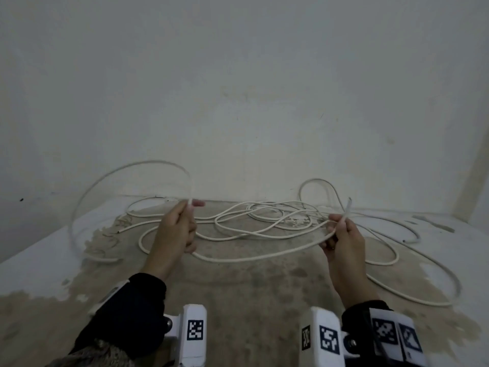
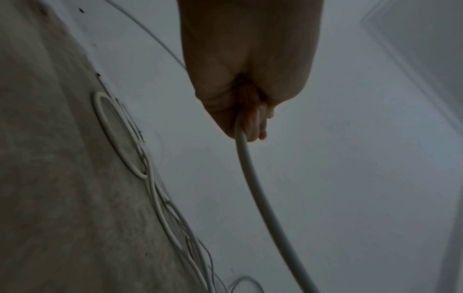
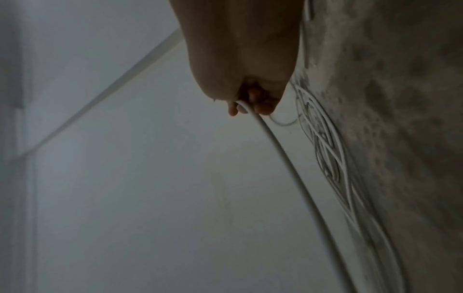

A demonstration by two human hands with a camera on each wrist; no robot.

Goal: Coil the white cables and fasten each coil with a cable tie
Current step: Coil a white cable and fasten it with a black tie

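A long white cable [image 1: 254,256] sags between my two hands above a worn concrete floor. My left hand [image 1: 182,226] grips it, and from there the cable arcs up and round to the left in a big loop [image 1: 111,176] down to the floor. My right hand [image 1: 341,234] pinches the cable near its cut end [image 1: 348,205], which sticks up past the fingers. In the left wrist view the cable [image 2: 253,178] runs out of the curled fingers [image 2: 255,123]. The right wrist view shows the cable [image 3: 275,144] leaving the fingertips [image 3: 250,107]. No cable tie is visible.
More white cable lies tangled on the floor [image 1: 238,300] behind my hands [image 1: 264,215], with wide loops trailing to the right [image 1: 423,263]. A pale wall [image 1: 238,102] stands close behind, with a corner at the right [image 1: 473,168].
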